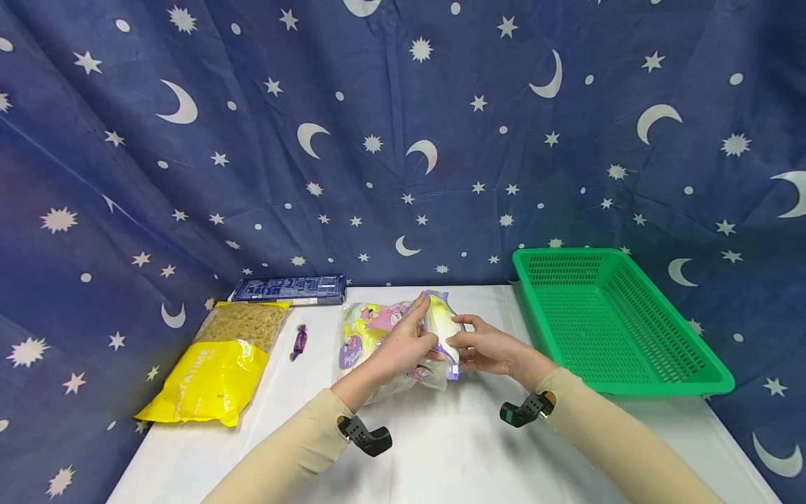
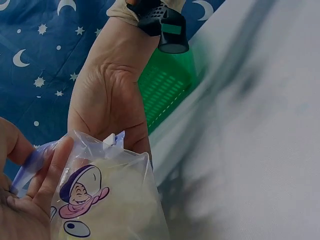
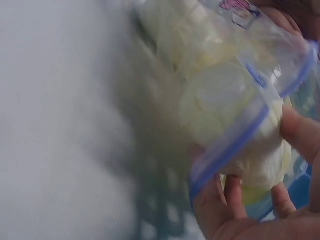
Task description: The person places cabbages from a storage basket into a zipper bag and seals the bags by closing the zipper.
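A clear zip bag point(image 1: 368, 343) with pink and yellow cartoon prints and a purple zip lies tilted on the table, its mouth spread open toward the right. My left hand point(image 1: 403, 346) grips the bag beside its mouth, thumb on the near side. At the opening, my right hand point(image 1: 491, 346) holds a pale white-and-yellow rounded thing point(image 3: 265, 160) between thumb and fingers; its kind cannot be told. In the right wrist view the purple zip strip point(image 3: 232, 145) crosses in front of that thing. More pale contents show through the bag's printed film point(image 2: 115, 205) in the left wrist view.
On the right stands a green plastic basket point(image 1: 636, 388) with slotted walls. A yellow pasta bag point(image 1: 220, 378) lies at the left, with a dark blue flat pack point(image 1: 290, 288) behind it. Between pasta and zip bag is a purple wrapped candy point(image 1: 299, 341). A star-patterned curtain point(image 1: 403, 140) hangs behind.
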Demonstrator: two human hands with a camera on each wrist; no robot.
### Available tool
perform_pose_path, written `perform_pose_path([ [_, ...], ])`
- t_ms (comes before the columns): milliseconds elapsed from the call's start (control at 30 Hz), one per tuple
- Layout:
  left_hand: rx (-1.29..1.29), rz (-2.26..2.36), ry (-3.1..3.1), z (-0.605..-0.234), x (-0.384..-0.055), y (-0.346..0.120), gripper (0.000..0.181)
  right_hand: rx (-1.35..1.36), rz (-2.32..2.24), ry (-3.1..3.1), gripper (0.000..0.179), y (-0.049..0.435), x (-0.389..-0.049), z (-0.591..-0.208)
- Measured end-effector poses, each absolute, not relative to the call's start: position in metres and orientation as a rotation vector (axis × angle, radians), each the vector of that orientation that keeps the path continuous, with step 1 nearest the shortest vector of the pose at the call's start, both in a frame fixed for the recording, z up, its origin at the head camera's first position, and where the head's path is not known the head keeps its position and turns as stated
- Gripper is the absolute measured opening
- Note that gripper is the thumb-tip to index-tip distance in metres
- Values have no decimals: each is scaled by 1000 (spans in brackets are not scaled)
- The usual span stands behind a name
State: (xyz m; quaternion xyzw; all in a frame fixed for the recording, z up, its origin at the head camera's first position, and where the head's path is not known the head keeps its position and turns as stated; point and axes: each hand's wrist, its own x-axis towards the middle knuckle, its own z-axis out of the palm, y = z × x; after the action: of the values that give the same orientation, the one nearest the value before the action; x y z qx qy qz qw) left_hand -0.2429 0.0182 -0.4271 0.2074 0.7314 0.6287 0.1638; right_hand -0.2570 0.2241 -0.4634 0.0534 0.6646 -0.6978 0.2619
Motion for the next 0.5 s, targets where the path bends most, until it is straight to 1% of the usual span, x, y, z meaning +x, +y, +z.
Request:
perform_pose_path([
  [167, 594, 1787, 2075, -428, -243, 18, 83, 138, -1763, 2002, 76, 217, -255, -463],
  [367, 550, 1807, 2118, -426, -248, 14, 83, 110, -1761, 2069, 73, 221, -251, -454],
  [500, 523, 1833, 2101, -423, -250, 11, 85, 165, -1828, 2217, 55, 226, -246, -448],
])
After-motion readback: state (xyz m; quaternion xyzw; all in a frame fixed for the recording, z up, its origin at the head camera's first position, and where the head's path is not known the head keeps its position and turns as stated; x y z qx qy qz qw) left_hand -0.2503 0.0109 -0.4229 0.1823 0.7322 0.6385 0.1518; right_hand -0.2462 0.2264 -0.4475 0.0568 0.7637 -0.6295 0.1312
